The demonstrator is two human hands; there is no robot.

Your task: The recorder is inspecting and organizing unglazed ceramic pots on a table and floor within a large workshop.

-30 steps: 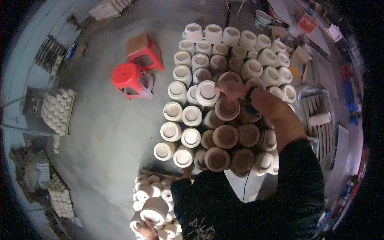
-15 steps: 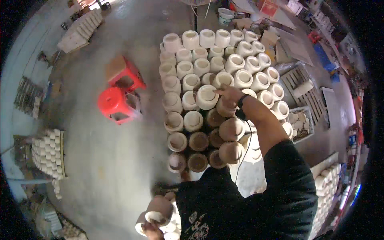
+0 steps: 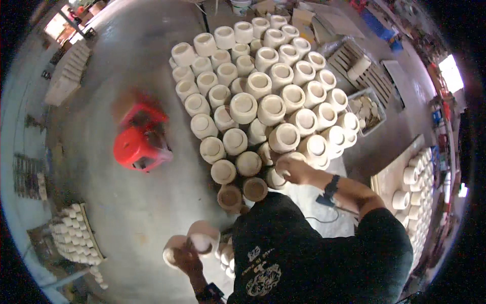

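Observation:
A large block of cream clay pots (image 3: 271, 110), set bottom up in rows and stacked in layers, stands in front of me. My right hand (image 3: 299, 171) is at the block's near right edge, fingers curled around one pot (image 3: 289, 160) whose side is partly hidden by the hand. Low on the left, my left hand (image 3: 188, 259) grips a pair of pots, one pot (image 3: 173, 247) on its outer side and another pot (image 3: 204, 234) nearer my body. Both are off the block, slightly blurred. More pots (image 3: 226, 256) show beside my shirt, partly covered.
Red plastic stools (image 3: 132, 148) stand left of the block. On the right are a crate of flat pieces (image 3: 367, 112), a wooden pallet (image 3: 357, 68) and a board (image 3: 387, 177) bearing more pots. Another pot stack (image 3: 76, 235) sits far left. A cable (image 3: 324, 221) hangs from my right wrist.
My right hand has drawn back from the middle of the block to its near right edge. My left hand has moved with its pots, away from my body. The whole view has turned.

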